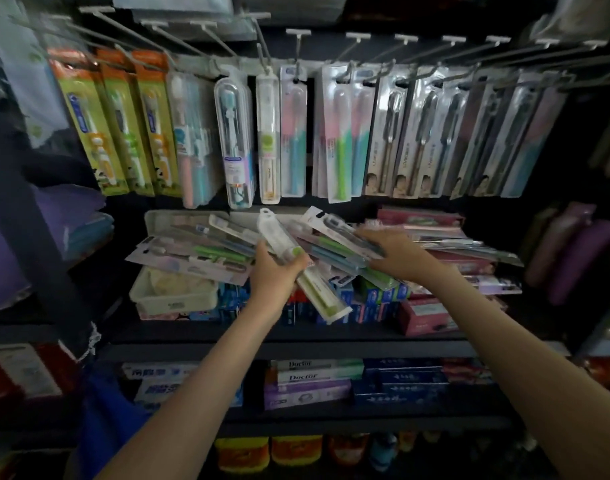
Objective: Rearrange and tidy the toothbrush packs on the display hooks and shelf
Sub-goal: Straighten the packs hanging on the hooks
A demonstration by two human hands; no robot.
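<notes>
My left hand point(274, 271) grips a clear toothbrush case with a green brush point(317, 289), held tilted over the shelf. My right hand point(395, 254) rests palm down on a loose heap of toothbrush packs point(334, 237) on the shelf, fingers around a grey-brush pack. More loose packs point(192, 247) lie spread to the left. Above, rows of toothbrush packs hang on display hooks point(298, 60): green-orange children's packs point(123, 123), clear cases point(234, 140), pink-green packs point(338, 133) and silver packs point(417, 133).
A beige tray point(173, 299) sits under the left packs. Blue toothpaste boxes point(365, 303) and pink boxes point(424, 317) fill the shelf beneath the heap. A lower shelf point(296, 348) holds more toothpaste boxes. Purple bags hang at far right.
</notes>
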